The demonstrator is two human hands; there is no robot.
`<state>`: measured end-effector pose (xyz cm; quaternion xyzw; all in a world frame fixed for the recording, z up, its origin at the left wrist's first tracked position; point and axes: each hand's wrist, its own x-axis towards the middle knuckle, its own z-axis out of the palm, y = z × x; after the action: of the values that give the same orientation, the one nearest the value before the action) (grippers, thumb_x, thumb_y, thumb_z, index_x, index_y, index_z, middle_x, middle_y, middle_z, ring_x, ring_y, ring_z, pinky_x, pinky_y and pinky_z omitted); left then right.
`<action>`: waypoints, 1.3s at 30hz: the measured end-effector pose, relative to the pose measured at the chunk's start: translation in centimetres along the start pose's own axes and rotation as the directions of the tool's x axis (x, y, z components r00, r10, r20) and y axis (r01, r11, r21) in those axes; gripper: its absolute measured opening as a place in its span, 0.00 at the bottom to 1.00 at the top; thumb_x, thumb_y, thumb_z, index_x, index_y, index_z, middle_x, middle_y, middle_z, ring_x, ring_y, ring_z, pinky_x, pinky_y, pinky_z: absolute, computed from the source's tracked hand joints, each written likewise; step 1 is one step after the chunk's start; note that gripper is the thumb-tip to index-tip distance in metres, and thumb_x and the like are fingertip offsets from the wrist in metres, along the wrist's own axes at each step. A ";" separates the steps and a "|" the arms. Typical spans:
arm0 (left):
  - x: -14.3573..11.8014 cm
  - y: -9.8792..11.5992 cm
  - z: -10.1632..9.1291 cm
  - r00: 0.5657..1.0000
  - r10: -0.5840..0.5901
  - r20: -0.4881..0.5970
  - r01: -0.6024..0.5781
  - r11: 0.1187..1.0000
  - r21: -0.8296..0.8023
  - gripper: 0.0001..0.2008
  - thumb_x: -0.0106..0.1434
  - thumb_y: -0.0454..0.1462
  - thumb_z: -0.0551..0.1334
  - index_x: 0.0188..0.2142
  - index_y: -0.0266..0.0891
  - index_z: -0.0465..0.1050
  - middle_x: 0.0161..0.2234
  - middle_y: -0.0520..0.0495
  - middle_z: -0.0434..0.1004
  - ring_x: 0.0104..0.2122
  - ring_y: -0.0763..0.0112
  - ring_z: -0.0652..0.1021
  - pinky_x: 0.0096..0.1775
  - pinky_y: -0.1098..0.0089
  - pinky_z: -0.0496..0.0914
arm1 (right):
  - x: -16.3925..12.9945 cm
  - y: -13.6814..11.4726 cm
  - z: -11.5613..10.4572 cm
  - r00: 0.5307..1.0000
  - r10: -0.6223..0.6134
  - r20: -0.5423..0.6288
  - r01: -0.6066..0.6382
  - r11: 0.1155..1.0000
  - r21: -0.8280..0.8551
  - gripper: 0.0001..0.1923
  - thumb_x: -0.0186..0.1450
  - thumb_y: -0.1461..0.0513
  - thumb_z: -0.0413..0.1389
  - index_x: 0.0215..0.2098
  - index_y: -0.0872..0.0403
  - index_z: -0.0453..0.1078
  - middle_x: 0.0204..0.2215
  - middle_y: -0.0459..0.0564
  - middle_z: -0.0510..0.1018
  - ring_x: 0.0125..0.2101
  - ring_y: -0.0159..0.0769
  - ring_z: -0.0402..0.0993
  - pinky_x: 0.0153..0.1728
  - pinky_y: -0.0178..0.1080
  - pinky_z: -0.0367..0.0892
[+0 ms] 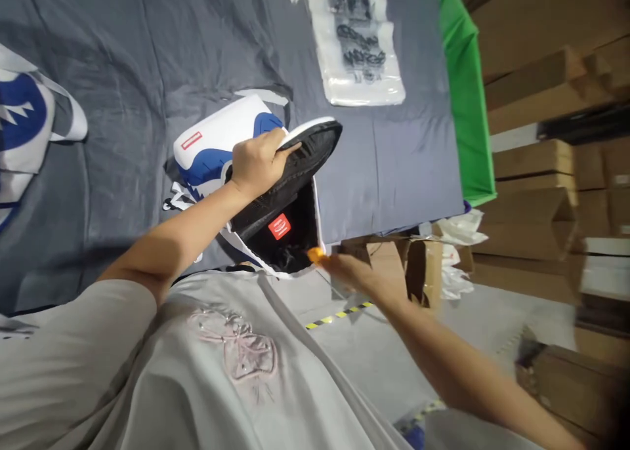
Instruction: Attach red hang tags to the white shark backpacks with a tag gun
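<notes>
At the near edge of the counter [147, 76], draped in grey cloth: one high-top shoe [216, 151], white and blue with a small red tag, lying on its side, its opening toward the person and a red label showing inside. Left hand [258, 164]: fingers closed over a black insole [295, 174] with a white rim, which is tilted and part-way into the shoe; its lower end is hidden in the dark interior. Right hand [352, 273]: just beside the shoe's opening, pinching a small orange object [315, 254]; what that object is cannot be made out, and the fingers are blurred, though they appear closed on it. Far side of the counter: clear plastic bag [361, 43] with black print, cut off by the top edge. Left edge: second white and blue item [24, 122], only partly in frame. Right of the counter: green cloth [465, 89], cardboard boxes [541, 174], blurred, and crumpled white paper [457, 230]. Lower frame: person's grey shirt [197, 371] hiding the counter's front.
</notes>
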<state>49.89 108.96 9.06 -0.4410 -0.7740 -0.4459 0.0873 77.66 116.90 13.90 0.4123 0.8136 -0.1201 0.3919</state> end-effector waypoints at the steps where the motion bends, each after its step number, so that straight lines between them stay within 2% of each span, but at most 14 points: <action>1: -0.1 0.1 0.2 1.000 0.008 -0.003 -0.008 1.000 -0.001 0.29 0.72 0.57 0.47 0.32 0.38 0.73 0.27 0.44 0.78 0.26 0.68 0.76 0.29 0.67 0.61 | -1.2 0.4 0.5 0.998 -0.002 0.064 0.001 1.000 0.019 0.24 0.69 0.45 0.53 0.32 0.55 0.75 0.19 0.53 0.75 0.21 0.39 0.74 0.25 0.37 0.70; 4: -0.3 1.0 0.5 0.996 0.087 0.009 -0.087 0.996 -0.008 0.28 0.72 0.55 0.48 0.31 0.39 0.73 0.26 0.45 0.77 0.26 0.68 0.75 0.28 0.68 0.59 | -2.2 0.5 1.1 0.994 0.053 0.092 -0.056 0.998 0.040 0.27 0.72 0.45 0.47 0.32 0.56 0.74 0.18 0.51 0.74 0.18 0.35 0.73 0.22 0.33 0.66; 6: -0.3 1.9 0.4 0.987 0.155 0.030 -0.154 0.988 -0.019 0.27 0.72 0.54 0.49 0.30 0.39 0.73 0.25 0.46 0.77 0.26 0.69 0.76 0.28 0.68 0.59 | -0.9 -0.7 1.5 0.993 0.115 -0.004 -0.115 0.993 0.030 0.27 0.75 0.48 0.42 0.38 0.59 0.73 0.24 0.56 0.77 0.23 0.38 0.76 0.26 0.35 0.67; 8: -0.4 2.8 0.4 0.977 0.209 0.041 -0.208 0.978 -0.030 0.26 0.73 0.53 0.49 0.29 0.39 0.72 0.25 0.47 0.77 0.25 0.69 0.76 0.28 0.68 0.59 | 1.3 -2.9 2.7 0.982 0.135 -0.132 -0.134 0.991 0.018 0.25 0.75 0.50 0.41 0.46 0.61 0.70 0.31 0.62 0.79 0.32 0.45 0.79 0.31 0.39 0.67; 10: -0.5 3.5 0.4 0.965 0.258 0.045 -0.256 0.966 -0.038 0.26 0.73 0.52 0.49 0.28 0.38 0.71 0.24 0.47 0.76 0.25 0.69 0.76 0.28 0.68 0.59 | 3.6 -5.7 4.7 0.969 0.079 -0.234 -0.077 0.997 0.015 0.22 0.75 0.52 0.42 0.52 0.62 0.66 0.38 0.67 0.79 0.39 0.50 0.78 0.38 0.42 0.66; 13: -0.8 3.9 0.5 0.936 0.349 0.052 -0.345 0.936 -0.073 0.25 0.73 0.51 0.50 0.26 0.38 0.70 0.22 0.49 0.74 0.24 0.71 0.75 0.27 0.69 0.60 | 6.6 -8.6 7.8 0.947 -0.076 -0.311 0.089 0.996 0.030 0.21 0.74 0.54 0.46 0.53 0.62 0.65 0.44 0.66 0.78 0.44 0.50 0.76 0.44 0.44 0.63; 16: -0.9 3.5 0.6 0.922 0.387 0.031 -0.381 0.918 -0.113 0.24 0.72 0.51 0.52 0.27 0.38 0.70 0.21 0.50 0.72 0.23 0.71 0.74 0.28 0.69 0.61 | 8.8 -8.5 9.6 0.918 -0.145 -0.370 0.188 0.978 0.085 0.20 0.72 0.53 0.51 0.53 0.60 0.67 0.43 0.62 0.79 0.45 0.47 0.74 0.46 0.41 0.61; 19: -0.4 2.6 0.8 0.926 0.377 0.007 -0.375 0.923 -0.091 0.25 0.72 0.53 0.50 0.30 0.39 0.71 0.22 0.50 0.71 0.24 0.70 0.75 0.30 0.69 0.64 | 10.3 -7.5 10.3 0.903 -0.028 -0.429 0.121 0.974 0.189 0.21 0.75 0.57 0.43 0.55 0.64 0.65 0.41 0.65 0.78 0.42 0.47 0.74 0.41 0.40 0.59; 21: 0.1 2.3 1.0 0.911 0.410 0.039 -0.407 0.910 -0.076 0.26 0.72 0.55 0.49 0.31 0.39 0.70 0.22 0.49 0.70 0.25 0.70 0.75 0.31 0.69 0.65 | 10.9 -7.7 10.5 0.893 0.026 -0.449 0.097 0.964 0.249 0.23 0.76 0.58 0.38 0.58 0.65 0.63 0.41 0.65 0.78 0.40 0.46 0.75 0.39 0.40 0.59; 25: 0.9 2.2 1.4 0.859 0.486 0.162 -0.479 0.874 -0.084 0.28 0.70 0.58 0.48 0.31 0.39 0.70 0.23 0.49 0.69 0.27 0.68 0.76 0.33 0.68 0.67 | 11.2 -9.3 10.4 0.889 -0.045 -0.456 0.197 0.936 0.291 0.23 0.75 0.53 0.44 0.59 0.59 0.65 0.42 0.60 0.79 0.40 0.44 0.75 0.39 0.37 0.59; 28: 1.4 2.4 1.3 0.860 0.471 0.196 -0.468 0.881 -0.066 0.30 0.71 0.59 0.45 0.32 0.39 0.70 0.23 0.49 0.68 0.28 0.67 0.77 0.33 0.67 0.67 | 10.9 -9.7 10.0 0.898 -0.036 -0.438 0.196 0.925 0.326 0.26 0.76 0.54 0.40 0.59 0.64 0.64 0.41 0.64 0.79 0.38 0.45 0.75 0.36 0.37 0.60; 32: 1.9 2.6 1.2 0.843 0.482 0.239 -0.479 0.875 -0.077 0.33 0.69 0.62 0.44 0.31 0.39 0.71 0.22 0.47 0.69 0.28 0.66 0.77 0.33 0.66 0.67 | 10.2 -9.3 9.1 0.899 -0.181 -0.399 0.322 0.891 0.319 0.24 0.73 0.49 0.46 0.57 0.56 0.67 0.39 0.56 0.81 0.39 0.42 0.76 0.39 0.34 0.62; 36: 1.8 2.6 1.0 0.849 0.458 0.264 -0.444 0.889 -0.115 0.34 0.69 0.61 0.42 0.31 0.40 0.72 0.22 0.47 0.70 0.27 0.66 0.77 0.33 0.66 0.67 | 9.3 -9.2 7.6 0.919 -0.179 -0.350 0.296 0.901 0.318 0.26 0.76 0.50 0.41 0.60 0.58 0.64 0.41 0.60 0.80 0.41 0.45 0.77 0.40 0.37 0.63; 39: 1.7 2.6 0.7 0.818 0.473 0.328 -0.435 0.881 -0.186 0.32 0.69 0.61 0.44 0.30 0.40 0.71 0.22 0.47 0.70 0.26 0.66 0.76 0.33 0.65 0.67 | 8.8 -8.7 5.0 0.931 -0.222 -0.289 0.311 0.898 0.311 0.26 0.74 0.47 0.44 0.58 0.56 0.66 0.42 0.59 0.80 0.42 0.45 0.77 0.39 0.36 0.64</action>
<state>51.03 111.02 11.10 -0.6916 -0.6248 -0.3617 0.0235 70.60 113.89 3.02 0.3710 0.8701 -0.2646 0.1876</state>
